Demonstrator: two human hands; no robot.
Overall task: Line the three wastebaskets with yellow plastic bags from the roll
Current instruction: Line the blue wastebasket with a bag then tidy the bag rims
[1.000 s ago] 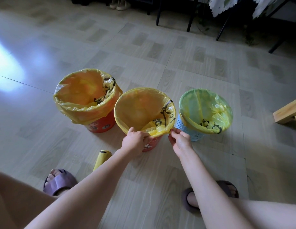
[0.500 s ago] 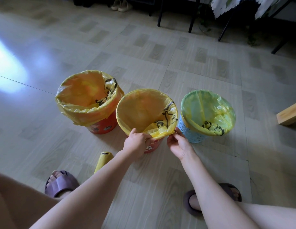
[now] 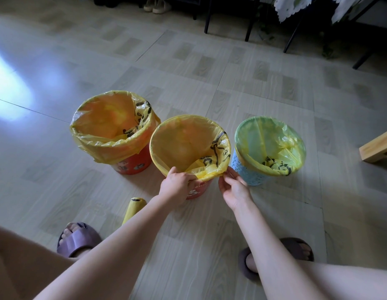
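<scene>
A yellow plastic bag [image 3: 189, 139] lines the middle wastebasket [image 3: 198, 190], a red one standing on the floor [image 3: 209, 245], with the bag's mouth folded over the rim. The left hand [image 3: 176, 187] grips the near edge of that rim, its fingers [image 3: 186, 177] clenched on the folded plastic. Just to the right of them, the right hand [image 3: 234, 187] has its fingers [image 3: 227, 173] loosely spread, their tips touching the bag's edge where a small bunch of slack plastic gathers; whether they pinch it cannot be told.

Beyond and to the left of the fingers stands another red wastebasket [image 3: 132, 165], its yellow liner [image 3: 111, 126] draped loosely and unevenly over the rim. To the right of the right fingers, close by, is a blue perforated wastebasket [image 3: 245, 169], also lined in yellow [image 3: 268, 141]. Below the left hand, the roll of bags [image 3: 133, 210] lies on the floor, partly hidden by the forearm.

All three baskets seem to be lined, so the step in hand looks like the final snugging of the middle liner. The next move likely calls for pulling the gathered slack down over the rim so it sits flat, then perhaps tidying the loose liner on the far left.
</scene>
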